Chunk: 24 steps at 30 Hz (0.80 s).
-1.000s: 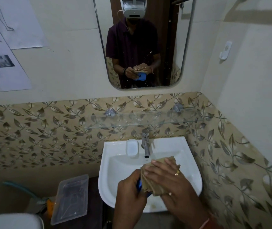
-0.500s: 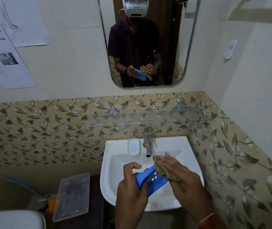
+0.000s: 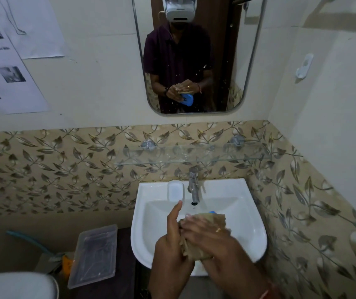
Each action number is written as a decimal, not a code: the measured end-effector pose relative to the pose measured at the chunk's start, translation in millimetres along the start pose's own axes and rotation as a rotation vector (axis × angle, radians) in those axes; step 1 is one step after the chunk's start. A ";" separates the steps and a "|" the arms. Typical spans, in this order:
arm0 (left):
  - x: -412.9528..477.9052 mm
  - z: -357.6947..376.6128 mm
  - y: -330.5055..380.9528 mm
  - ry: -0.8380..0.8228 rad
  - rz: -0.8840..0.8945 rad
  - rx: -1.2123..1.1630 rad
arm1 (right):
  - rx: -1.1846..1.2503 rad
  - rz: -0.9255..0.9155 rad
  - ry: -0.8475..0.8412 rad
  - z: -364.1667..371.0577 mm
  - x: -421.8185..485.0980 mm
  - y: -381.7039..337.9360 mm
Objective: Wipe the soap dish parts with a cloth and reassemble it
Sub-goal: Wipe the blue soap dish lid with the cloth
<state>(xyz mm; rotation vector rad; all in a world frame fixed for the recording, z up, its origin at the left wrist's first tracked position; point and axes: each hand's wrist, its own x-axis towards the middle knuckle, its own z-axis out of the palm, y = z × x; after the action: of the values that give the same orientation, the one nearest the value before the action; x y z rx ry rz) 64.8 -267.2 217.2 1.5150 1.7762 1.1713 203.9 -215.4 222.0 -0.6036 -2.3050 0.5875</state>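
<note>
"Sink (image 3: 258,230) view: what's over the bowl?"

"I see the blue dish part (image 3: 212,212) there, mostly wrapped in the brown cloth (image 3: 194,251). My left hand (image 3: 170,244) holds it from below, thumb straight up. My right hand (image 3: 216,236) curls round the cloth on top."

"And the white dish part (image 3: 175,190)?"

"On the sink's back edge, beside the tap (image 3: 193,184)."

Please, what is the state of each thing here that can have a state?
blue tray: mostly wrapped in cloth, over sink.
cloth: bunched round blue tray.
left hand: holds blue tray, thumb up.
right hand: grips cloth.
white dish: on sink rim, not yet joined.
tap: no water running.
</note>
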 end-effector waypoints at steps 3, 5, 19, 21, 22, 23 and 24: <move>-0.8 0.9 -2.9 0.001 0.020 -0.005 | 0.065 0.044 -0.016 -4.0 -0.3 7.3; -1.6 2.6 -3.7 0.009 0.026 0.018 | 0.049 0.164 0.063 -14.7 -5.2 26.0; -0.7 8.4 0.4 0.230 0.004 -0.129 | 0.540 0.590 0.440 -17.6 -9.7 37.2; 4.9 8.4 2.6 0.321 -0.080 -0.289 | 0.965 0.786 0.656 -14.3 -11.7 42.8; 8.9 9.4 1.6 0.310 -0.132 -0.381 | 1.126 0.821 0.725 -10.9 -12.2 40.1; 12.8 11.0 0.9 0.276 -0.189 -0.483 | 1.235 0.838 0.745 -7.5 -11.4 34.9; 15.3 12.7 -0.4 0.231 -0.241 -0.550 | 1.308 0.850 0.726 -4.6 -10.1 28.7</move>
<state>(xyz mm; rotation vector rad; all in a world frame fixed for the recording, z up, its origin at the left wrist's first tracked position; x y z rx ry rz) 71.5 -249.0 212.8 0.8525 1.5387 1.5871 221.3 -197.2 204.2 -0.8512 -0.5966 1.6762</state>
